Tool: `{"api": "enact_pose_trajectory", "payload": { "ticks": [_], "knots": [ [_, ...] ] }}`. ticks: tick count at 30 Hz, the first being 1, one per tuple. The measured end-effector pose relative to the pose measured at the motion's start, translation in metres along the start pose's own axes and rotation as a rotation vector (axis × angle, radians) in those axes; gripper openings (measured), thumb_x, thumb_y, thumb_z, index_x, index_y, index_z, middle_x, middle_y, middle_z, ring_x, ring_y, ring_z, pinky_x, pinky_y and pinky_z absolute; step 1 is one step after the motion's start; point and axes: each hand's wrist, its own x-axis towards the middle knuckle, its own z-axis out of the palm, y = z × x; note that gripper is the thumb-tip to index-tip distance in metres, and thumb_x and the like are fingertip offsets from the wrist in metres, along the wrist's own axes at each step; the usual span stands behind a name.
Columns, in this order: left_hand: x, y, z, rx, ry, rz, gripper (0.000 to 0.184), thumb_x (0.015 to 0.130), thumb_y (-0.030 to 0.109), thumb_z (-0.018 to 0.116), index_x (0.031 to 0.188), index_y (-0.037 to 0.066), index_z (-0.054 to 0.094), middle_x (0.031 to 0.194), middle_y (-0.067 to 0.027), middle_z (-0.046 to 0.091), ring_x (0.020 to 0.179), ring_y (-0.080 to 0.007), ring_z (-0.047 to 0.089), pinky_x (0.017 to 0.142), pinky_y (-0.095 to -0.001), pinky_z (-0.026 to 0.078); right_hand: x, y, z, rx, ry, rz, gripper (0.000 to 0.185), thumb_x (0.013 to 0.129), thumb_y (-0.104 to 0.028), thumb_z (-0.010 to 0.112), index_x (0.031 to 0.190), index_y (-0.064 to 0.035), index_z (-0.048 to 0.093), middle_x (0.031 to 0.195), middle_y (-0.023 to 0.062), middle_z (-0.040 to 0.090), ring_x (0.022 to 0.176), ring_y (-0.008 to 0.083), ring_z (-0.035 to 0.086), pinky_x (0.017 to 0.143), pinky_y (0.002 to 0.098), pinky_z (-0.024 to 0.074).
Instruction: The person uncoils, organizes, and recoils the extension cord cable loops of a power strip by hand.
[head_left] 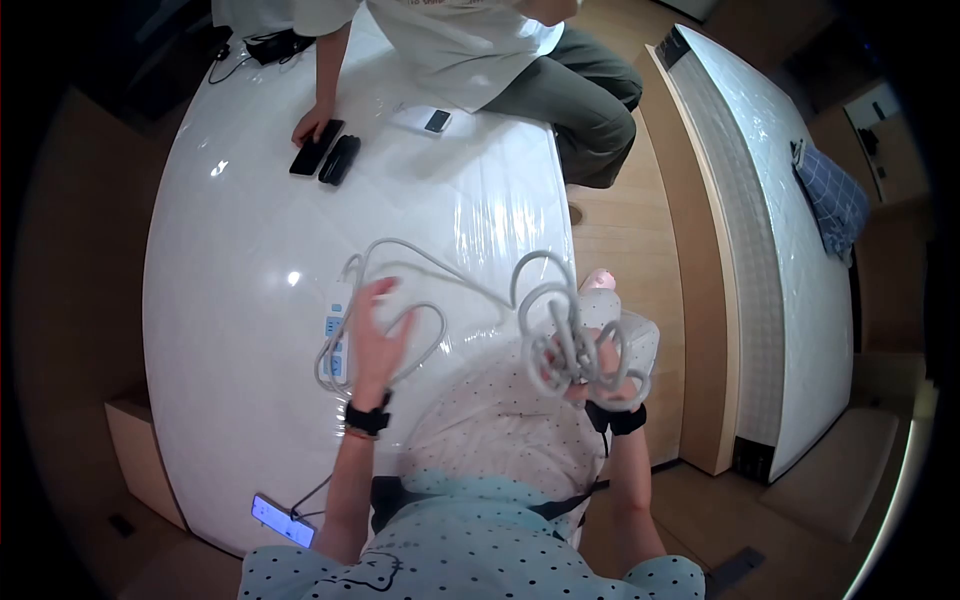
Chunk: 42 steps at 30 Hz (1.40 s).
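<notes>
My right hand (602,368) is closed around a loose bundle of grey-white cable (565,325), held above my lap at the mattress edge. Loops of the cable hide part of its fingers. From the bundle the cable runs left over the plastic-covered mattress in wide loops. My left hand (380,335) is raised over those loops with thumb and fingers apart, holding nothing. Just left of it lies a white power strip (337,362) with blue sockets, partly crossed by cable. Black bands circle both my wrists.
Another person (450,50) sits on the far side of the mattress (230,300), a hand on a black phone (317,148) beside a black case (340,161). A lit phone (283,520) lies near left. Another mattress (770,200) is at the right.
</notes>
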Motion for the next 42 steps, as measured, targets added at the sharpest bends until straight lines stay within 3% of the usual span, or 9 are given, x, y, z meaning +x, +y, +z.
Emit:
{"api": "enact_pose_trajectory", "payload": {
  "ticks": [4,11,16,19,23,29,36,40,42],
  "knots": [
    [-0.005,0.044,0.086,-0.254,-0.210,0.179,0.052,0.081,0.012,0.066,0.126,0.002,0.041,0.124,-0.0121,0.052,0.120,-0.0201,0.046,0.100,-0.0328,0.035,0.008,-0.011,0.015,0.090,-0.232,0.041,0.047,0.057,-0.006,0.073,0.102,-0.0002,0.060,0.089,0.0045,0.064,0.082,0.0123,0.059,0.074,0.0275,0.0479],
    [-0.005,0.056,0.070,-0.794,-0.502,-0.105,0.047,0.090,0.006,0.051,0.135,0.004,0.036,0.131,-0.0117,0.047,0.121,-0.0161,0.044,0.099,-0.0307,0.036,0.019,0.017,0.008,-0.109,0.103,-0.059,0.063,0.060,0.000,0.068,0.121,-0.0002,0.049,0.116,0.0090,0.057,0.103,0.0156,0.054,0.086,0.0307,0.0450],
    [-0.011,0.052,0.062,0.188,-0.245,0.406,0.036,0.091,0.012,0.046,0.126,0.006,0.051,0.139,-0.0117,0.038,0.124,-0.0211,0.040,0.100,-0.0319,0.033,0.032,0.045,0.013,0.425,0.043,0.107,0.060,0.064,0.003,0.062,0.121,0.0010,0.045,0.122,0.0171,0.053,0.114,0.0294,0.051,0.095,0.0380,0.0422],
    [-0.008,0.043,0.041,-0.404,-0.346,-0.052,0.033,0.091,0.021,0.049,0.118,0.005,0.058,0.136,-0.0182,0.038,0.129,-0.0286,0.032,0.104,-0.0366,0.027,0.038,0.040,0.024,0.576,0.049,0.113,0.054,0.064,0.003,0.059,0.116,0.0010,0.045,0.109,0.0165,0.058,0.104,0.0291,0.056,0.089,0.0379,0.0466],
    [-0.004,0.015,0.020,0.165,-0.351,-0.513,0.038,0.091,0.025,0.051,0.119,-0.001,0.053,0.105,-0.0137,0.062,0.096,-0.0257,0.059,0.084,-0.0317,0.045,0.036,0.046,0.021,0.493,0.081,0.100,0.054,0.063,0.000,0.060,0.115,0.0012,0.045,0.099,0.0139,0.060,0.093,0.0259,0.060,0.085,0.0358,0.0479],
    [-0.025,-0.012,0.057,-0.658,-0.281,-0.620,0.049,0.092,0.023,0.051,0.132,-0.003,0.038,0.100,-0.0085,0.064,0.086,-0.0147,0.059,0.076,-0.0247,0.045,0.040,0.037,0.031,0.542,-0.044,0.129,0.058,0.060,-0.005,0.063,0.115,0.0011,0.048,0.096,0.0123,0.061,0.089,0.0218,0.059,0.082,0.0316,0.0466],
    [-0.023,0.018,0.038,-0.495,-0.399,-0.223,0.043,0.087,0.012,0.056,0.128,0.002,0.045,0.098,-0.0114,0.065,0.083,-0.0184,0.062,0.073,-0.0269,0.047,0.058,0.038,0.034,0.340,0.016,0.122,0.071,0.058,-0.003,0.064,0.127,0.0016,0.045,0.122,0.0111,0.054,0.111,0.0212,0.052,0.097,0.0318,0.0377],
    [-0.021,0.046,0.034,0.015,-0.534,0.008,0.036,0.080,0.006,0.054,0.116,0.001,0.054,0.095,-0.0236,0.059,0.086,-0.0436,0.055,0.076,-0.0403,0.047,0.067,0.044,0.053,0.454,-0.156,0.115,0.068,0.062,0.003,0.063,0.128,0.0029,0.044,0.136,0.0127,0.044,0.120,0.0212,0.046,0.102,0.0315,0.0341],
    [-0.026,0.047,0.036,0.001,-0.502,-0.054,0.034,0.080,0.008,0.056,0.114,0.002,0.055,0.101,-0.0205,0.060,0.093,-0.0364,0.058,0.077,-0.0400,0.046,0.065,0.046,0.064,0.494,-0.130,0.144,0.066,0.063,0.002,0.065,0.126,0.0037,0.045,0.131,0.0131,0.048,0.117,0.0211,0.049,0.101,0.0319,0.0361]
  ]
}}
